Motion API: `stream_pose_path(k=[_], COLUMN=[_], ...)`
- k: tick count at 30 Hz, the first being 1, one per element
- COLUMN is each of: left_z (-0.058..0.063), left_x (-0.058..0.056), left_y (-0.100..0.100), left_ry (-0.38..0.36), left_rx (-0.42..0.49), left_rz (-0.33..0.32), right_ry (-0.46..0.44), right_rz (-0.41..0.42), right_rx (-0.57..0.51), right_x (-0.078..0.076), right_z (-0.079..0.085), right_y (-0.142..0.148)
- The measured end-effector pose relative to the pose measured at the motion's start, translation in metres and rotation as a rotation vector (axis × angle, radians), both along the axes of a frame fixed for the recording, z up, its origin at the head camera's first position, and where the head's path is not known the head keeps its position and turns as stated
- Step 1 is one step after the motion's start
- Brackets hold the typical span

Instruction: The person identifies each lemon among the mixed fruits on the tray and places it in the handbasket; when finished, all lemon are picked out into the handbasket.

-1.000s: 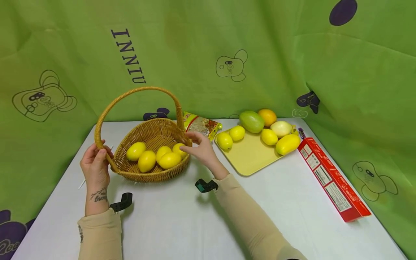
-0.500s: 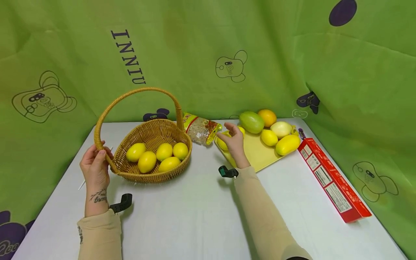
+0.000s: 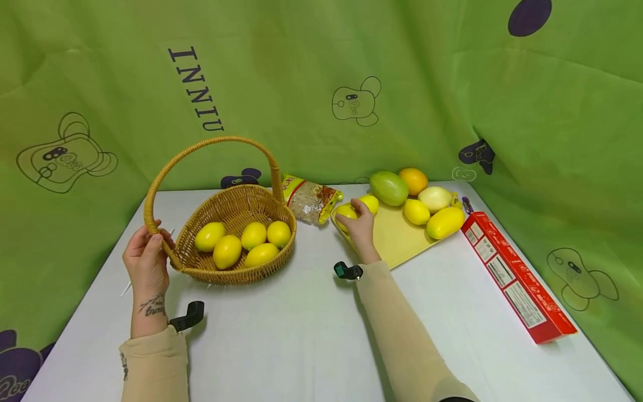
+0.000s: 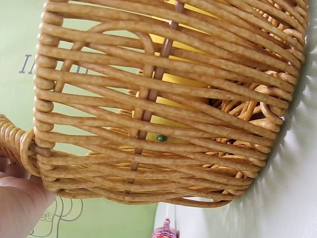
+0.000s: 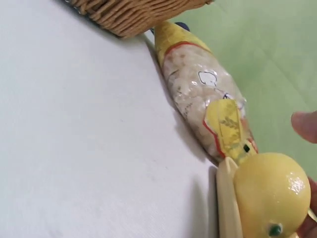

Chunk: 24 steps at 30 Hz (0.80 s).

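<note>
My left hand [image 3: 148, 259] grips the foot of the handle on the wicker basket [image 3: 236, 277], at its left end. Several lemons [image 3: 227, 252] lie in the basket; the left wrist view shows yellow through its weave. Over the left corner of the yellow tray [image 3: 394, 240], my right hand [image 3: 363, 231] has thumb and fingers curled round a lemon [image 3: 345, 212]. That lemon [image 5: 270, 193] shows its green stem end at the tray's rim in the right wrist view, fingers partly hidden behind it. Another lemon [image 3: 372, 203] sits just behind.
A snack bag [image 3: 306, 200] lies between basket and tray. Farther along the tray are a green fruit [image 3: 389, 188], an orange [image 3: 413, 181], a pale yellow fruit [image 3: 435, 199], a lemon [image 3: 416, 212] and a long yellow fruit [image 3: 445, 223]. A red box [image 3: 517, 279] lies at right.
My right hand has left the basket's right side, moved right to the tray and come down on the lemon at its corner. The left hand keeps its grip on the handle.
</note>
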<state>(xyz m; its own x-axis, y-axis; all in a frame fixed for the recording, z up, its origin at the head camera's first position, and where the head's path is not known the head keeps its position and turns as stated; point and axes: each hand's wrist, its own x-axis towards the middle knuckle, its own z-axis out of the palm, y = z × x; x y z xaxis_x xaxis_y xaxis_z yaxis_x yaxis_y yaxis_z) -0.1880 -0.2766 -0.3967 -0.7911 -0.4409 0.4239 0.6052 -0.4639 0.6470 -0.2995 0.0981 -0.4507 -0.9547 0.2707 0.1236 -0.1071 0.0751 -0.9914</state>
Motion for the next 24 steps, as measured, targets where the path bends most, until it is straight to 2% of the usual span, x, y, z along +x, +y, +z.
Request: stream_pose_path(k=[12, 16, 20, 24], left_z=[-0.0004, -0.001, -0.0014, -0.0012], left_x=[0.0009, 0.0004, 0.0005, 0.0001], left_y=[-0.001, -0.0014, -0.0013, -0.0013], left_ry=[-0.001, -0.002, -0.003, -0.01], left_rx=[0.001, -0.022, -0.017, -0.034], left_rz=[-0.005, 0.015, 0.01, 0.019], right_ry=[-0.11, -0.104, -0.107, -0.088], right_rz=[-0.069, -0.076, -0.059, -0.043], right_rx=[0.178, 0.154, 0.077, 0.02], right_x=[0.004, 0.0053, 0.0051, 0.0081], right_z=[0.0003, -0.0005, -0.0007, 0.0064], right_y=[-0.0059, -0.004, -0.0007, 0.0001])
